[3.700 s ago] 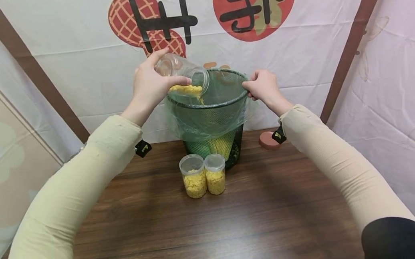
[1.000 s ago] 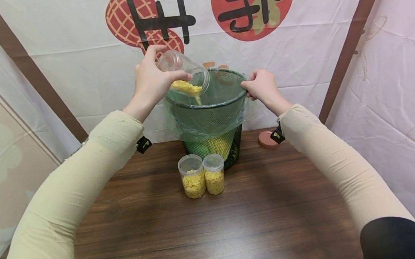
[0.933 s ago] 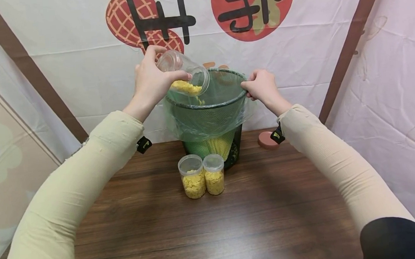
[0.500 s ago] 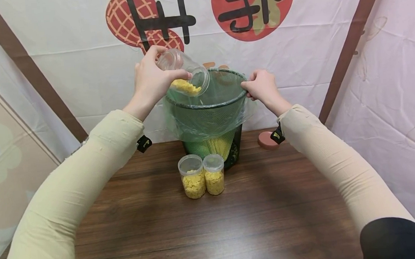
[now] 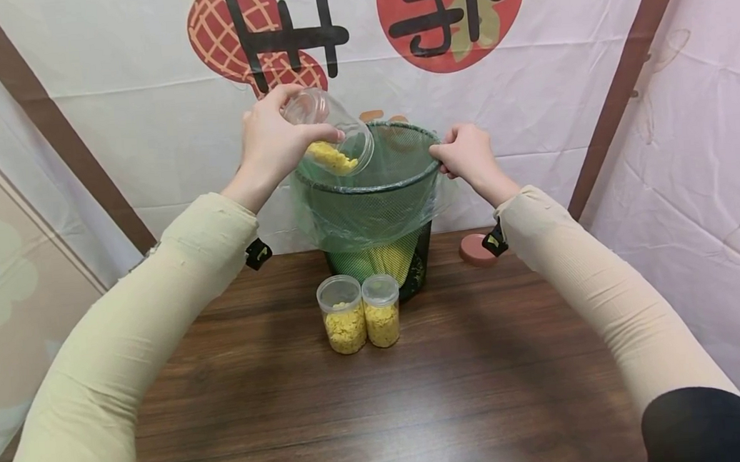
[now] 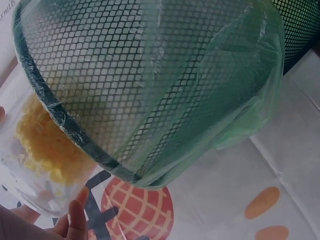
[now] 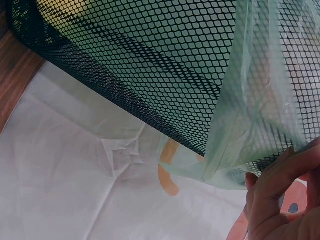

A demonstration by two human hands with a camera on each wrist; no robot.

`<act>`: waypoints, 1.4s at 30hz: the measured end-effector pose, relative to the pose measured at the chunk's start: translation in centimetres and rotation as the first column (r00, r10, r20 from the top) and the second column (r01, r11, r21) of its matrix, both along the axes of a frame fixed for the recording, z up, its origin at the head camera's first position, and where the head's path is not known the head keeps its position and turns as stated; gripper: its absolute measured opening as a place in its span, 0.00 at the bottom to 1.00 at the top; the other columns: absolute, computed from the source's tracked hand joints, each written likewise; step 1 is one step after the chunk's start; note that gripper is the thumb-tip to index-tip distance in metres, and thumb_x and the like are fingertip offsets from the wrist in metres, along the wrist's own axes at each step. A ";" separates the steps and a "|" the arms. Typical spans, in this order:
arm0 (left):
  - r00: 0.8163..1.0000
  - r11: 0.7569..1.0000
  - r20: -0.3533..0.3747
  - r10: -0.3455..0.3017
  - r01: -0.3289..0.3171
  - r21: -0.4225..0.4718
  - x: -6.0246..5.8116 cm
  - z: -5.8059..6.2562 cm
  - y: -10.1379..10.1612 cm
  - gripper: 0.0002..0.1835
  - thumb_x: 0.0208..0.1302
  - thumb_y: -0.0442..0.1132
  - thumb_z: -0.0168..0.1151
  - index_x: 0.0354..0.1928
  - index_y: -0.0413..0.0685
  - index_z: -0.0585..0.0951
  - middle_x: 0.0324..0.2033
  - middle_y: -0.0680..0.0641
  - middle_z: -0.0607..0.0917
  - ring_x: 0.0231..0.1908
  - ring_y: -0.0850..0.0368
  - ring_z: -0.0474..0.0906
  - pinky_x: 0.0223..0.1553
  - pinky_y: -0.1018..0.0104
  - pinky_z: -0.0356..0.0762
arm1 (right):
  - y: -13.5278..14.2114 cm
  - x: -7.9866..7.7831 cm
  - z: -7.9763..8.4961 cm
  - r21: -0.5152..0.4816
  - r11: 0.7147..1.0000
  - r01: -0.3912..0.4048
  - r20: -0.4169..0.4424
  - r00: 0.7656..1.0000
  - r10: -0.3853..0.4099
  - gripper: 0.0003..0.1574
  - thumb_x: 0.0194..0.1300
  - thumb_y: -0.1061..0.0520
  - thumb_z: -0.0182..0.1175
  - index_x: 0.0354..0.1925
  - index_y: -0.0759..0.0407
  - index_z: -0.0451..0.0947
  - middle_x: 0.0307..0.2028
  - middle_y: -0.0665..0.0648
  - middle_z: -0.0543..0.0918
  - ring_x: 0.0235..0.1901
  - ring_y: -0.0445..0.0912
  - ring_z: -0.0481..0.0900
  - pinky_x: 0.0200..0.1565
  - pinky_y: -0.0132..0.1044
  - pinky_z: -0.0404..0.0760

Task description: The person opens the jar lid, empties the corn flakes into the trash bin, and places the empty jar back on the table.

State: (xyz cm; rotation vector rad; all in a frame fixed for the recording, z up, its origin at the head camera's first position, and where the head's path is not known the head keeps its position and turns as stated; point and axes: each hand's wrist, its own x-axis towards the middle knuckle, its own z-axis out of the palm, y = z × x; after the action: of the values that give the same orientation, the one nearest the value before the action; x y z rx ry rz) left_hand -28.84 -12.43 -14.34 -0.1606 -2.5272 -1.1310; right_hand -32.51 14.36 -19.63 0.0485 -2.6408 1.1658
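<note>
My left hand (image 5: 271, 143) grips a clear plastic jar (image 5: 343, 127), tilted mouth-down over the left rim of a mesh wastebasket (image 5: 399, 186). Yellow crumbly bits (image 5: 332, 156) lie along the jar's lower side near its mouth. A thin green bag (image 7: 240, 115) lines the basket and folds over its rim. At the right side of that rim, my right hand (image 5: 468, 154) pinches the edge and the bag. More yellow material (image 5: 393, 259) shows through the mesh low in the basket. In the left wrist view, the jar's yellow contents (image 6: 50, 142) appear behind the rim.
Two clear jars, a wider one (image 5: 344, 326) and a narrower one (image 5: 383, 319), stand side by side before the basket, partly filled with yellow bits. A pink round lid (image 5: 477, 251) lies right of the basket on the wooden table (image 5: 383, 416). A printed cloth (image 5: 529, 112) hangs behind.
Yellow bits were falling from the jar into the basket; the stream has thinned and stopped. Less remains in the jar, and my left hand has shifted slightly. My right hand keeps its hold.
</note>
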 end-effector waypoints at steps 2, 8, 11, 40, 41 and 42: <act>1.000 1.000 -0.002 0.002 -0.002 -0.006 0.0 0.1 0.0 0.46 0.39 0.63 0.73 0.65 0.69 0.68 0.67 0.61 0.66 0.69 0.54 0.51 0.64 0.55 0.60 | 0.0 0.0 0.1 -0.002 1.000 0.001 0.001 1.000 -0.001 0.07 0.61 0.56 0.52 0.27 0.57 0.67 0.11 0.47 0.74 0.14 0.38 0.74 0.24 0.31 0.77; 1.000 1.000 0.000 0.002 -0.002 -0.013 0.0 0.1 0.2 0.45 0.40 0.61 0.73 0.65 0.70 0.68 0.66 0.61 0.67 0.66 0.54 0.53 0.62 0.56 0.61 | 0.0 0.2 0.1 -0.008 1.000 -0.007 -0.012 1.000 0.007 0.07 0.61 0.57 0.52 0.27 0.58 0.67 0.10 0.47 0.74 0.14 0.38 0.74 0.23 0.30 0.77; 1.000 1.000 -0.001 0.003 -0.003 -0.019 -0.1 0.1 0.3 0.45 0.40 0.62 0.73 0.65 0.71 0.68 0.66 0.62 0.68 0.64 0.53 0.55 0.60 0.56 0.62 | 0.0 0.2 0.1 -0.009 1.000 -0.007 -0.014 1.000 0.007 0.07 0.61 0.58 0.52 0.27 0.58 0.67 0.10 0.47 0.73 0.13 0.38 0.74 0.23 0.30 0.77; 1.000 0.992 -0.029 0.010 -0.014 -0.127 -0.4 0.3 0.8 0.46 0.37 0.59 0.74 0.65 0.73 0.68 0.61 0.55 0.71 0.51 0.54 0.51 0.50 0.60 0.61 | 0.0 0.1 0.2 -0.001 1.000 0.008 0.012 1.000 -0.008 0.07 0.61 0.56 0.52 0.29 0.57 0.67 0.11 0.47 0.74 0.14 0.38 0.74 0.24 0.30 0.77; 0.999 0.991 -0.029 0.013 -0.017 -0.130 -0.5 0.3 0.8 0.47 0.36 0.59 0.74 0.65 0.73 0.68 0.62 0.54 0.69 0.51 0.54 0.51 0.51 0.60 0.62 | 0.0 0.1 0.1 0.002 1.000 0.010 0.010 1.000 -0.010 0.07 0.61 0.56 0.52 0.28 0.57 0.67 0.11 0.47 0.74 0.14 0.38 0.74 0.23 0.30 0.77; 0.999 0.991 -0.030 0.013 -0.017 -0.132 -0.5 0.4 0.8 0.47 0.36 0.59 0.74 0.65 0.73 0.67 0.62 0.54 0.68 0.53 0.54 0.51 0.54 0.60 0.60 | 0.0 0.1 0.1 0.002 1.000 0.010 0.006 1.000 -0.010 0.07 0.61 0.56 0.52 0.28 0.57 0.68 0.10 0.47 0.74 0.14 0.38 0.74 0.23 0.30 0.77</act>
State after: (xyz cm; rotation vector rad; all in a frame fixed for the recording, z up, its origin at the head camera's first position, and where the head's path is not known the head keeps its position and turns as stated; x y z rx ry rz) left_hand -29.36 -11.61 -13.93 -0.1902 -2.5739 -0.9484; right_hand -32.44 14.35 -19.52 0.0322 -2.6446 1.1624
